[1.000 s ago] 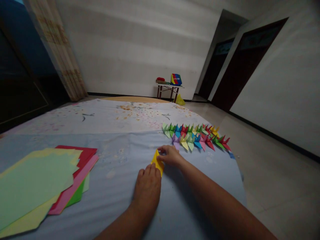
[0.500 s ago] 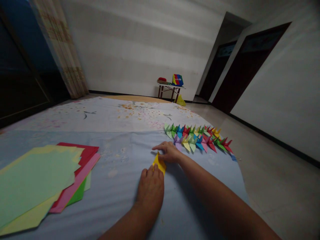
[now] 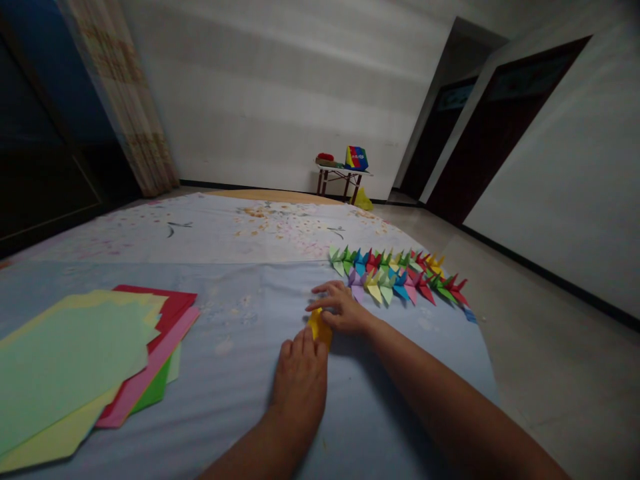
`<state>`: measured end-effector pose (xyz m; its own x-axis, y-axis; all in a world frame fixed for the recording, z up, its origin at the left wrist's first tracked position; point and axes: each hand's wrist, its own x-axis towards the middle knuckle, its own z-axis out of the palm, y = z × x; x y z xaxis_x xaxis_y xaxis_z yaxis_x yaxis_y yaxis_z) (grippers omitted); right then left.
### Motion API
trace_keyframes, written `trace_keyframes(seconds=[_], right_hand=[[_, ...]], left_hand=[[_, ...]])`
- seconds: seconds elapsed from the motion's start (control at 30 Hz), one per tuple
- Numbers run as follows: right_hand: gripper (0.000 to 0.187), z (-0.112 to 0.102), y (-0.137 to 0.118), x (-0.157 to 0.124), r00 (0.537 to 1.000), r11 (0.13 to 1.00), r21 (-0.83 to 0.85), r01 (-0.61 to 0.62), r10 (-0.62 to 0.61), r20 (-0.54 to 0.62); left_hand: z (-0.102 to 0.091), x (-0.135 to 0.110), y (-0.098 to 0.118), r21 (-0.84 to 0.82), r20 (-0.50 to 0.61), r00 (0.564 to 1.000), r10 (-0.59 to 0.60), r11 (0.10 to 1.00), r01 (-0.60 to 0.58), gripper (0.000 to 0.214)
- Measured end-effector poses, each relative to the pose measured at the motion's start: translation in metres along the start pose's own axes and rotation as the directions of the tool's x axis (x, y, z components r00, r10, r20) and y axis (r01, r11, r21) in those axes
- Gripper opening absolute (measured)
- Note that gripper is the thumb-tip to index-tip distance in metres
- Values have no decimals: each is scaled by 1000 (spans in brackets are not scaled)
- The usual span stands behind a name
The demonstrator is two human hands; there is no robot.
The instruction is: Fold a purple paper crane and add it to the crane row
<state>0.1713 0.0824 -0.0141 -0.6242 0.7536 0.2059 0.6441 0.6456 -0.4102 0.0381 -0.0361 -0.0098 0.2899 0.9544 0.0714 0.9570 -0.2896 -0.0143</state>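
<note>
A small folded yellow paper (image 3: 319, 328) lies on the blue sheet (image 3: 240, 333) between my hands. My left hand (image 3: 299, 381) rests flat on its near end, fingers together and stretched out. My right hand (image 3: 341, 306) lies over its far end, fingers spread and pressing down. Just beyond my right hand stand two rows of several folded paper cranes (image 3: 397, 275) in green, blue, red, yellow, pink and purple.
A fanned stack of coloured paper sheets (image 3: 83, 360), green on top with yellow, red and pink below, lies at the left. The sheet's right edge drops to a tiled floor (image 3: 540, 347). A small table (image 3: 340, 175) with a colourful box stands by the far wall.
My right hand has shifted from pinching the raised tip of the yellow paper to lying spread over it, and the paper now lies flatter. My left hand has stayed in place.
</note>
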Motion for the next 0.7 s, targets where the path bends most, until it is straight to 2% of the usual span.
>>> trace_keyframes(seconds=[0.07,0.17,0.3,0.47,0.57,0.7], right_hand=[[32,0,-7,-6,998,998,-40,55,-56,-25],[29,1,-14,-16,994,987,-115,109,-108,8],[29,2,-16,-22,997,979,-194,67,-60,43],[31,3,-16,-21,1000,968,-252,15,-15,2],[32,2,-19,-22,1000,969,-247,7,-13,-24],[29,2,-19,-22,1000,978,-207,4,-2,7]], left_hand=[[-1,1,0,-21,-7,1000,12,1000,-12,35],[-2,3,-1,-35,11,999,31,999,-31,34],[0,4,-2,-30,21,999,42,999,-41,33],[2,3,-2,-33,42,999,33,999,-32,34],[1,3,-2,-39,30,999,39,999,-38,33],[0,2,-1,-38,7,999,33,999,-33,33]])
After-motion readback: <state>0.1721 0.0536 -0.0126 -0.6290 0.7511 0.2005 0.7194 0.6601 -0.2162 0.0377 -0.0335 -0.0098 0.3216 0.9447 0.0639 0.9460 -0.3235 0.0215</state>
